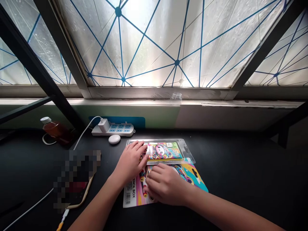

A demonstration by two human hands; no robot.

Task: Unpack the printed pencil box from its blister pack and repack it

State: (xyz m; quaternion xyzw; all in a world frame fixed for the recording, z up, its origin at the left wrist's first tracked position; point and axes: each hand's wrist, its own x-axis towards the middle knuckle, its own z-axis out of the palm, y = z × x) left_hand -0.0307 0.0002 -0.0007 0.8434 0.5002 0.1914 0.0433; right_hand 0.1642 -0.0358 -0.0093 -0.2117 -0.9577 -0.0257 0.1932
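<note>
A clear plastic blister tray [189,153] lies near the middle of the desk, holding a colourful pencil box [166,150] with a cartoon face. Below it, partly overlapped by the tray, is a printed backing card [201,181] marked "PENCIL BOX" with a barcode. My left hand [132,162] rests on the left end of the tray and box, fingers stretched out and lying flat. Over the middle of the card, my right hand [168,184] is closed, its fingers curled in. Whatever may be between those fingertips is hidden.
A white power strip [122,129] with a plugged-in charger [104,125] and a small white round case [114,139] stand at the back. To the left are a bottle of dark liquid [57,131] and a blurred phone [79,179] on a cable. A clear cup [176,96] sits on the windowsill.
</note>
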